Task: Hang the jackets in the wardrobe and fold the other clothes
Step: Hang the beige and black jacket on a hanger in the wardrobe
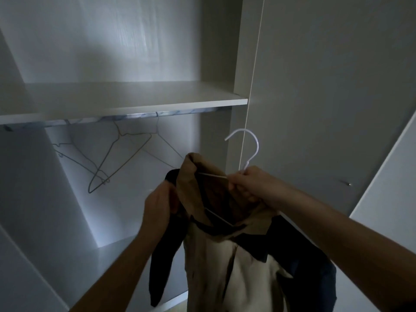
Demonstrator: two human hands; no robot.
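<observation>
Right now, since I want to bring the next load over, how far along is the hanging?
Done: the tan jacket looks seated on the white hanger. In hand: the right hand grips its neck, and the left hand holds a dark sleeve. Left: hooking it on the rail, where only bare wire hangers hang. No folding shows.

The jacket [220,273], cut off below, partly hides the hanger [253,145].

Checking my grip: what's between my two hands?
Head view: the collar of the tan jacket lies between the left hand and right hand, with the white hanger wire crossing inside it.
</observation>
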